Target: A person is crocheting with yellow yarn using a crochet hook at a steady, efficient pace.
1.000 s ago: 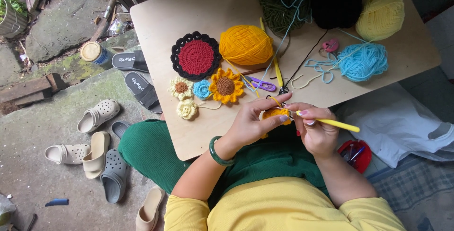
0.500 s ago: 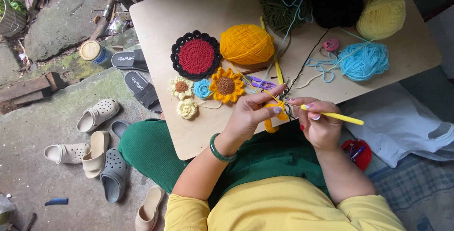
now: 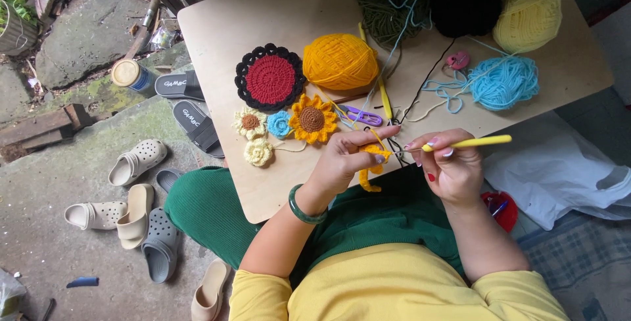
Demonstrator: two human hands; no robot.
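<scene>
An outdoor yard of mossy stone, with sandals and clogs [image 3: 138, 163] scattered on the ground at the left, surrounds a small wooden table [image 3: 217, 38] that rests across the person's lap. Near the table's left edge lies a round red-and-black crocheted mat [image 3: 269, 79], and below it, toward the near edge, sit small crocheted flowers and a sunflower [image 3: 311, 118]. An orange yarn ball [image 3: 340, 62] stands at the middle; dark green, black, pale yellow and blue yarn [image 3: 503, 83] crowd the far right corner.

At the near edge the left hand [image 3: 342, 160] pinches a small orange crocheted piece [image 3: 372, 166] between thumb and fingertips, the strip dangling just past the table's rim. Just beside it, the right hand [image 3: 453, 170] is closed around a yellow crochet hook [image 3: 470, 142], its tip aimed at the piece.

The likely trouble is tangling: the working strand runs back among loose black and blue strands beside the purple scissors [image 3: 361, 117], so a tug could snag or drag them. Because the piece hangs over the rim, a loosened pinch would drop it into the lap. The hook tip could also split the yarn or slip a loop.
</scene>
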